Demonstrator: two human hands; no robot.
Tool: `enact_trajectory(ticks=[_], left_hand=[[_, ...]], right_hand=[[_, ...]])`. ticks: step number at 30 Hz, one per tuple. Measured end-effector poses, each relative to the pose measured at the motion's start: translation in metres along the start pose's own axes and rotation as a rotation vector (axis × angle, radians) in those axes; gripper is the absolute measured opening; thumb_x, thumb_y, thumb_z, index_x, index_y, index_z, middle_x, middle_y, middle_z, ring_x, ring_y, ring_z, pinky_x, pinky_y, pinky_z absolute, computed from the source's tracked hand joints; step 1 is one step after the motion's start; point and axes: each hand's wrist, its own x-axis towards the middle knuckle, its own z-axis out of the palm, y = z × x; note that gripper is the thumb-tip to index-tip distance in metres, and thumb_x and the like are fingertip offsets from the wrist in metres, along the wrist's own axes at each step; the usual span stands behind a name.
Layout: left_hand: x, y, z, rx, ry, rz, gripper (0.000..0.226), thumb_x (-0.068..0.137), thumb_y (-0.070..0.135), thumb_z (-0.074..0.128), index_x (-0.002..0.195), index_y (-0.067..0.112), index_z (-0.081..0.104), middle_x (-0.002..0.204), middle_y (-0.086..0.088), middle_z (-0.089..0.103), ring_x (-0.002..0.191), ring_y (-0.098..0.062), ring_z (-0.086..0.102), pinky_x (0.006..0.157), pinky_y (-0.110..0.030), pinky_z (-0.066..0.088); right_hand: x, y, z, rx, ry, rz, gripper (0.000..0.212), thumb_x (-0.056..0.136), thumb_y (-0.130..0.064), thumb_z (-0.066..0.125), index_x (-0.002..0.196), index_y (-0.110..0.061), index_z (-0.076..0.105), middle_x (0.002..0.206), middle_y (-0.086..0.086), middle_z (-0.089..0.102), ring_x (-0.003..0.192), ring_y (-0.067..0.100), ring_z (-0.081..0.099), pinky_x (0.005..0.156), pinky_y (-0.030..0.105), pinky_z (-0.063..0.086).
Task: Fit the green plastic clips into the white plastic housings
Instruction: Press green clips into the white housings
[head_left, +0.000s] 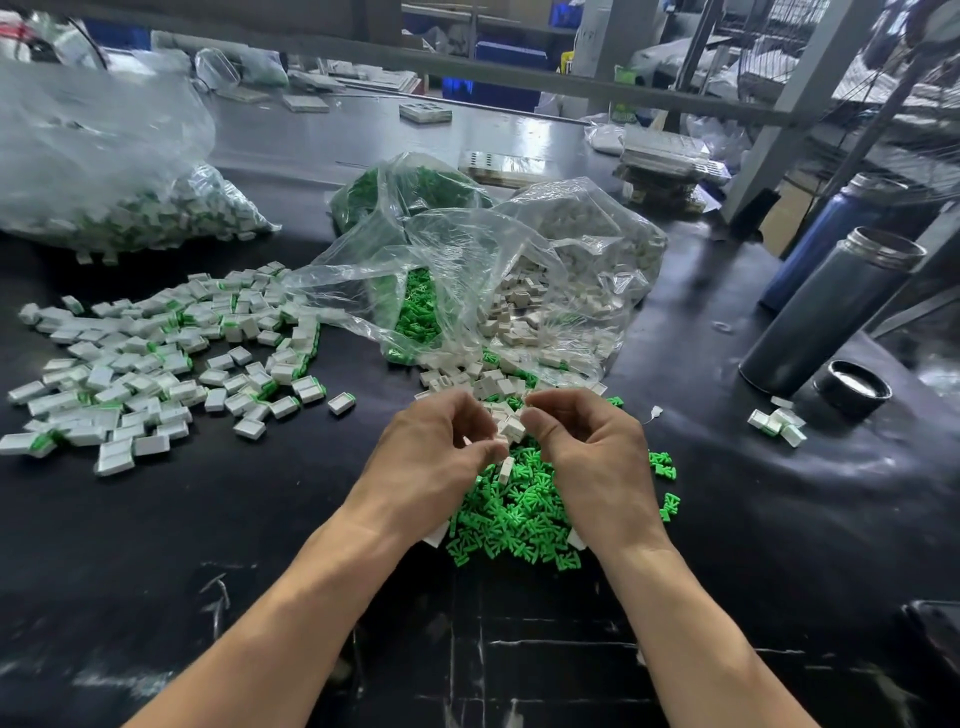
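Green, glossy and forked, the loose green clips (519, 512) lie heaped on the dark, scuffed surface (779, 545) right under both wrists. Above that heap the left hand (434, 457) curls its grip round a small white housing (505, 467), boxy and matte, of which only an end shows. The right hand (582, 441) pinches thumb to fingers just beside it; whether a clip sits in that pinch I cannot tell (the fingers hide it). My reading is that one fitting is in hand, and the next move calls for lining the clip's prongs with the housing's open end and pressing straight in. Farther left spreads a scatter of finished pieces (156, 364), white blocks edged in green. Beyond the hands, crinkled clear bags (467, 260) spill more clips and housings.
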Motion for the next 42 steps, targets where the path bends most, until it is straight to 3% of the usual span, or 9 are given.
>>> enact_trajectory(ticks=[4, 7, 9, 19, 25, 30, 35, 39, 42], left_hand=[[-0.0023, 0.0068, -0.0054, -0.16, 0.015, 0.034, 0.017, 0.086, 0.025, 0.082, 0.09, 0.025, 0.065, 0.083, 0.004, 0.072, 0.08, -0.016, 0.071, 0.078, -0.044, 0.06], [-0.0034, 0.0102, -0.006, -0.211, 0.009, 0.055, 0.018, 0.085, 0.022, 0.083, 0.091, 0.022, 0.066, 0.085, 0.002, 0.073, 0.082, -0.02, 0.071, 0.078, -0.048, 0.059], [-0.0036, 0.011, -0.0055, -0.231, -0.004, 0.066, 0.018, 0.085, 0.022, 0.083, 0.092, 0.023, 0.066, 0.086, 0.001, 0.073, 0.082, -0.02, 0.07, 0.078, -0.048, 0.059], [-0.0031, 0.0071, -0.006, -0.298, -0.028, 0.099, 0.016, 0.087, 0.015, 0.08, 0.094, 0.024, 0.068, 0.084, 0.003, 0.073, 0.078, -0.014, 0.069, 0.073, -0.037, 0.061], [-0.004, 0.0074, -0.0068, -0.43, -0.031, 0.086, 0.013, 0.087, 0.004, 0.078, 0.095, 0.011, 0.07, 0.081, -0.009, 0.074, 0.069, -0.015, 0.068, 0.064, -0.025, 0.058], [-0.0035, 0.0062, -0.0053, -0.493, -0.031, 0.056, 0.007, 0.088, 0.006, 0.077, 0.094, 0.004, 0.074, 0.074, -0.01, 0.072, 0.066, -0.014, 0.065, 0.061, -0.024, 0.056], [-0.0038, 0.0052, -0.006, -0.479, -0.036, 0.069, 0.006, 0.087, 0.004, 0.078, 0.09, 0.007, 0.074, 0.074, -0.004, 0.074, 0.066, -0.013, 0.067, 0.06, -0.021, 0.053], [-0.004, 0.0057, -0.0034, -0.465, -0.007, 0.078, 0.009, 0.086, 0.0, 0.077, 0.087, 0.008, 0.074, 0.071, 0.001, 0.073, 0.064, -0.007, 0.067, 0.059, -0.017, 0.051], [-0.0041, 0.0057, -0.0002, -0.43, 0.018, 0.085, 0.015, 0.086, -0.001, 0.077, 0.083, 0.013, 0.074, 0.069, 0.004, 0.073, 0.063, -0.006, 0.068, 0.058, -0.017, 0.051]], right_hand=[[-0.0005, -0.0023, -0.0003, 0.095, -0.018, 0.001, 0.01, 0.093, -0.017, 0.077, 0.096, -0.026, 0.077, 0.072, -0.012, 0.071, 0.064, 0.001, 0.061, 0.057, 0.014, 0.046], [-0.0003, -0.0039, -0.0006, 0.138, -0.045, -0.01, 0.01, 0.093, -0.014, 0.076, 0.095, -0.024, 0.079, 0.071, -0.006, 0.071, 0.061, 0.007, 0.059, 0.054, 0.019, 0.046], [-0.0009, -0.0047, -0.0005, 0.169, -0.073, -0.009, 0.012, 0.093, -0.012, 0.075, 0.094, -0.023, 0.079, 0.075, -0.001, 0.073, 0.063, 0.009, 0.06, 0.052, 0.023, 0.046], [-0.002, -0.0044, 0.0009, 0.115, -0.107, -0.048, 0.012, 0.094, -0.013, 0.075, 0.094, -0.024, 0.079, 0.074, -0.009, 0.072, 0.066, 0.002, 0.061, 0.058, 0.014, 0.046], [-0.0038, -0.0065, 0.0022, 0.131, -0.131, -0.057, 0.012, 0.095, -0.009, 0.073, 0.093, -0.02, 0.077, 0.071, -0.011, 0.071, 0.063, -0.001, 0.061, 0.057, 0.012, 0.047], [-0.0057, -0.0078, 0.0043, 0.1, -0.117, -0.047, 0.017, 0.096, -0.006, 0.07, 0.09, -0.021, 0.076, 0.069, -0.012, 0.07, 0.059, -0.002, 0.059, 0.055, 0.011, 0.045], [-0.0062, -0.0076, 0.0033, -0.048, -0.092, -0.096, 0.012, 0.096, -0.017, 0.073, 0.092, -0.029, 0.075, 0.084, -0.012, 0.075, 0.075, 0.003, 0.066, 0.069, 0.016, 0.051], [-0.0078, -0.0068, 0.0053, -0.101, -0.079, -0.107, 0.014, 0.097, -0.017, 0.072, 0.091, -0.029, 0.073, 0.086, -0.014, 0.074, 0.077, 0.004, 0.067, 0.07, 0.019, 0.053], [-0.0097, -0.0064, 0.0081, -0.121, -0.042, -0.106, 0.014, 0.097, -0.015, 0.072, 0.091, -0.028, 0.073, 0.085, -0.013, 0.073, 0.077, 0.007, 0.066, 0.071, 0.029, 0.057]])
